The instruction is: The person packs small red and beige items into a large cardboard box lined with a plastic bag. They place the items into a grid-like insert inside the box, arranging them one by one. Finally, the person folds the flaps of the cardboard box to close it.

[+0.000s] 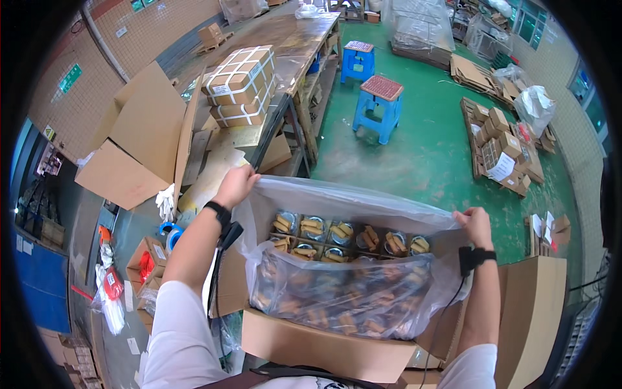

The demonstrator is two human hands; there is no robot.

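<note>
My left hand [237, 186] is closed on the far left corner of a clear plastic liner bag [363, 198]. At the far right corner, my right hand [475, 225] pinches the same bag, so its far edge is stretched between both hands. The bag lines an open cardboard box [324, 343] in front of me. Inside, round metallic parts [314, 227] with tan rolled pieces on top sit in a divider grid [353, 249]. The far rows lie uncovered; the near part of the bag lies over the nearer rows and blurs them.
Strapped cartons [240, 84] stand on the long workbench [291, 39] at the far left, beside a large open box [136, 142]. Blue stools [379, 107] stand on the green floor beyond. A pallet of small boxes [502, 146] lies to the right. White gloves [166, 202] hang at left.
</note>
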